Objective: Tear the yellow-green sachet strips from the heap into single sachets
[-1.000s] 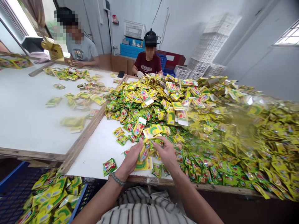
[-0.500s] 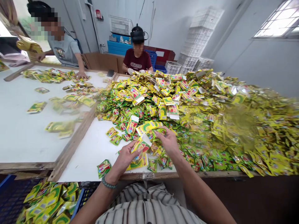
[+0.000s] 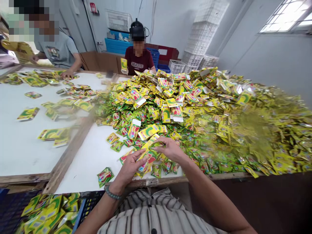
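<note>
My left hand (image 3: 129, 167) is closed around a small yellow carton (image 3: 148, 160) with red fruit printed on it, tilted over the table's front edge. At the carton's upper end, the fingers of my right hand (image 3: 170, 150) pinch a small green packet (image 3: 156, 145), partly hidden by the fingers. Just beyond lie a yellow carton (image 3: 149, 132) and another carton with a white flap standing open (image 3: 134, 130). Several green packets lie close to both hands, and a single green packet (image 3: 105, 176) rests left of my left wrist.
A large heap of yellow and green packets (image 3: 219, 133) covers the table's right side. A wooden strip (image 3: 69, 154) divides the white tabletop. At lower left is a blue crate (image 3: 81, 213) of yellow cartons. Two co-workers sit across the table; one gloved hand (image 3: 124, 71) holds up a carton.
My right hand has moved left and down, bringing the green packet to the carton's upper end. Across the table, a co-worker's gloved hand has raised a yellow carton. The view has shifted slightly.
</note>
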A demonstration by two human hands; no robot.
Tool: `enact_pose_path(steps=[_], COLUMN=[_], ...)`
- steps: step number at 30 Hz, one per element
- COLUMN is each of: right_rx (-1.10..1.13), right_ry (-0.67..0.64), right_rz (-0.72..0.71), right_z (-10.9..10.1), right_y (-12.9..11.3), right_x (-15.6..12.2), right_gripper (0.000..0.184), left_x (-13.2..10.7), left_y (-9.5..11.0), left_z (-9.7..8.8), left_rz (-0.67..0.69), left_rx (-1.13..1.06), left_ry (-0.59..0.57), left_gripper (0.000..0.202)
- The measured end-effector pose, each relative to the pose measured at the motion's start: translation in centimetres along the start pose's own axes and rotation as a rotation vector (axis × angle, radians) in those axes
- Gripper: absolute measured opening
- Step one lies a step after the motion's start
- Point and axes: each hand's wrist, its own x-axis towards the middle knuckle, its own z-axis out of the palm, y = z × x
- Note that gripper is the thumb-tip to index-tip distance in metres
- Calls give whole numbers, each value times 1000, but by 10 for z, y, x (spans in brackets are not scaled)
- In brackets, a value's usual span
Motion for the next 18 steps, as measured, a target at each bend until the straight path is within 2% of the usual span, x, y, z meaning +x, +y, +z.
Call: enact_pose_path(steps=[5,7,11,15,18], right_rx=[87,89,40,-117,-140], right_ry=[120,139,82,29,-37], right_rz=[27,12,24,-2,-66], right_z=[4,6,9,9,6], right_y=[9,10,9,3,1], right_x=[-4,-5,-8,-14,-18], right_gripper=[23,22,20,12,18], left_x=[2,2,-1,-2,0], left_y=[16,19,10,0,1], left_z=[-1,-2,-2,2,3], left_rz=[111,83,-6,-13,-9], left_rx=[232,209,8,0,0], left_ry=[-63,-115,-150,-115,-74], left_gripper=[43,44,44,41,42])
